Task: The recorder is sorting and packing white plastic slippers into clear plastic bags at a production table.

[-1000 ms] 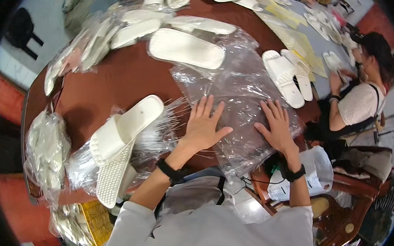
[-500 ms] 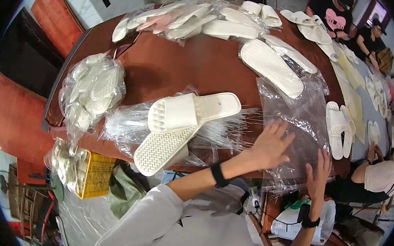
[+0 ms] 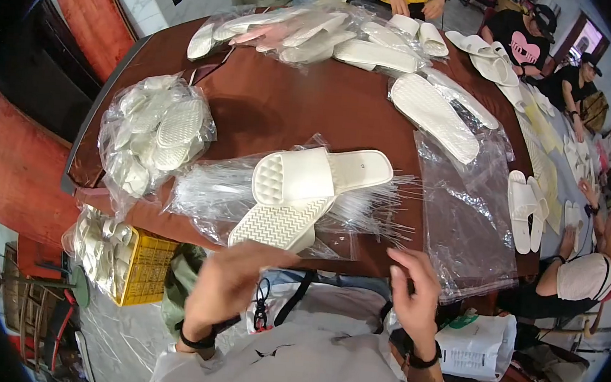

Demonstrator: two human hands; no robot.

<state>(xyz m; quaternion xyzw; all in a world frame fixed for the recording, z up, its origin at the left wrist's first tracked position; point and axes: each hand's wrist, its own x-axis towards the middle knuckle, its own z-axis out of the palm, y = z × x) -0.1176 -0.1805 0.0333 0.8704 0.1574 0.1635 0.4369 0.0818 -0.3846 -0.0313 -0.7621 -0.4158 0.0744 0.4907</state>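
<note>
My left hand [image 3: 230, 282] is smeared by motion at the near table edge, just in front of a pair of cream slide sandals [image 3: 295, 179]. Its finger pose does not show clearly. The slides lie crossed, one sole up and one strap up, on a bundle of clear plastic ties [image 3: 216, 187] in film. My right hand [image 3: 416, 293] hovers over the table's near edge with thumb and fingers apart, holding nothing. Beside it, clear plastic bags [image 3: 468, 225] lie flat on the table.
Bagged slides [image 3: 289, 32] line the far edge, and a full clear bag of slides [image 3: 155, 136] sits left. A yellow crate [image 3: 149, 268] stands below it. Loose slides [image 3: 437, 119] lie at the right, with people working at a grey table [image 3: 559, 153] beyond.
My left hand has left the clear bags and swung back left to the near edge by the slides. My right hand has also drawn off the bags, leftward and nearer.
</note>
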